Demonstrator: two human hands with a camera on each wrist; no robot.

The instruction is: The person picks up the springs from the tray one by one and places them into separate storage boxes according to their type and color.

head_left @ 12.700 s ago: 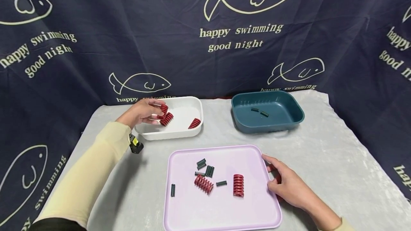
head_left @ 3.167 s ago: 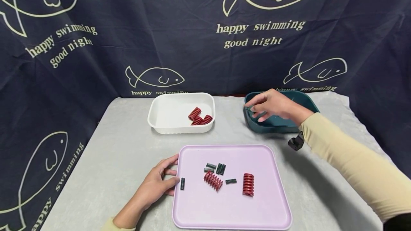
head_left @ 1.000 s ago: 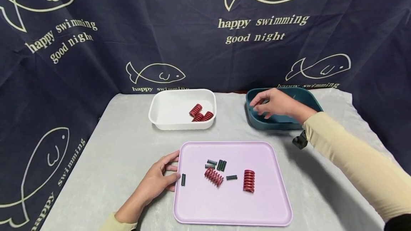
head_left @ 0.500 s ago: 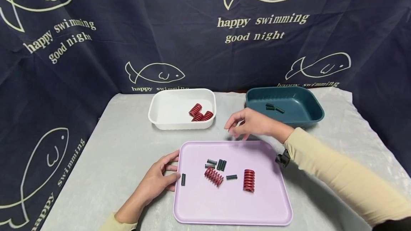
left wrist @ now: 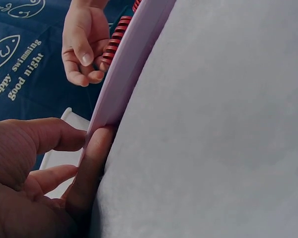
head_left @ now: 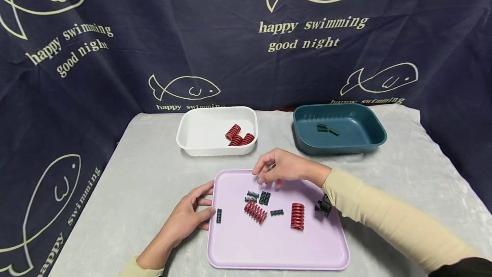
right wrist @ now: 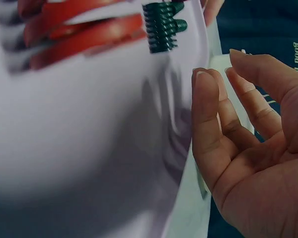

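Note:
A lilac tray [head_left: 276, 247] bears two thick red springs, one slanted [head_left: 255, 212] and one straight [head_left: 297, 216]. Several small dark green springs [head_left: 265, 198] lie there too: most cluster by the slanted red spring, and one green spring [head_left: 219, 216] sits alone near the left rim. My left hand [head_left: 185, 213] pinches that rim, thumb on top and a finger at the underside in the left wrist view. Over the tray's far edge hovers my right hand [head_left: 284, 166], fingers loosely bent and holding nothing; the green cluster [right wrist: 160, 27] is close by in the right wrist view.
Behind the tray stand a white bin [head_left: 216, 151] with red springs [head_left: 232, 131] at its right end, and a teal bin [head_left: 342, 148] with small green springs [head_left: 333, 132]. A dark blue fish-print cloth [head_left: 246, 72] hangs behind the grey-white covered table [head_left: 127, 191].
My hands swapped roles since the earliest frame; a third red spring now lies in the white bin. My right hand released a green spring into the teal bin, then came back over the tray.

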